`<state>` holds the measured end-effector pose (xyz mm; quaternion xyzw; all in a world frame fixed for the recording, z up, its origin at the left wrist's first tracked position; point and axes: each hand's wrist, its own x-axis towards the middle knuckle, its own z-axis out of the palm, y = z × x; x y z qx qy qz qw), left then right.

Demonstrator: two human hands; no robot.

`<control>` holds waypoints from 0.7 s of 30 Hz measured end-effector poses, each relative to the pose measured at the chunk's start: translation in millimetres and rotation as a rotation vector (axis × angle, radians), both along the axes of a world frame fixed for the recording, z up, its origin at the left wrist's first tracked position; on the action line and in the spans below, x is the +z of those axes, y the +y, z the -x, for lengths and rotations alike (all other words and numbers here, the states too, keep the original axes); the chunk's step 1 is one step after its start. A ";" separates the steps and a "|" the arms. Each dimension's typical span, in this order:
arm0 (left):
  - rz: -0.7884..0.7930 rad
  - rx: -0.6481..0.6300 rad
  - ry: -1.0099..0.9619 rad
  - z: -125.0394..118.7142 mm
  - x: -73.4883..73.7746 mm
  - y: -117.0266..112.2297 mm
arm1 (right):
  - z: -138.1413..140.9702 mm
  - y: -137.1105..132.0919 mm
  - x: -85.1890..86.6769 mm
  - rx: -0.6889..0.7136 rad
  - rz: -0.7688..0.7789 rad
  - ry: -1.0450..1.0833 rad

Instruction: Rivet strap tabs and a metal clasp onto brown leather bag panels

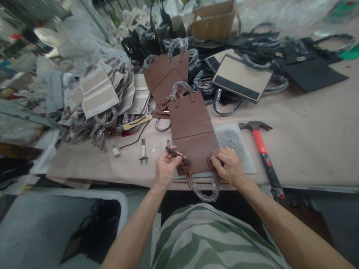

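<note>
A brown leather bag piece lies flat before me, with a plastic-wrapped handle hanging over the table's front edge and another handle at its far end. My left hand is closed around a thin dark stick-like tool, held over the left base of the near handle. At that handle's right base, my right hand pinches the brown tab; its fingertips are partly hidden. Under the bag piece lies a speckled pale slab.
To the right rests a hammer with a red and black grip. A small fork-like metal tool and a white cylinder lie left. Beige panels, black bag pieces and a cardboard box crowd the back.
</note>
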<state>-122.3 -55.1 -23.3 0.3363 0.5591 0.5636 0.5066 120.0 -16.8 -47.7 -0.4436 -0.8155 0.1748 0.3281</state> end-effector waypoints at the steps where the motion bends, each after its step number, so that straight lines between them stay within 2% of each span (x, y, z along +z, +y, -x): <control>1: -0.006 -0.025 0.009 -9.6 -2.8 -1.7 | 0.1 -0.1 0.0 0.000 0.003 0.002; 6: -0.065 -0.072 0.110 -31.7 -11.8 -9.0 | 0.4 -0.7 -1.5 0.001 -0.017 0.020; 13: -0.142 -0.016 0.171 -32.0 -11.6 -16.4 | -0.3 -0.2 -3.3 -0.012 -0.011 0.027; 21: -0.151 -0.046 0.189 -31.0 -15.7 -17.4 | -0.3 -0.7 -1.0 -0.018 -0.012 0.006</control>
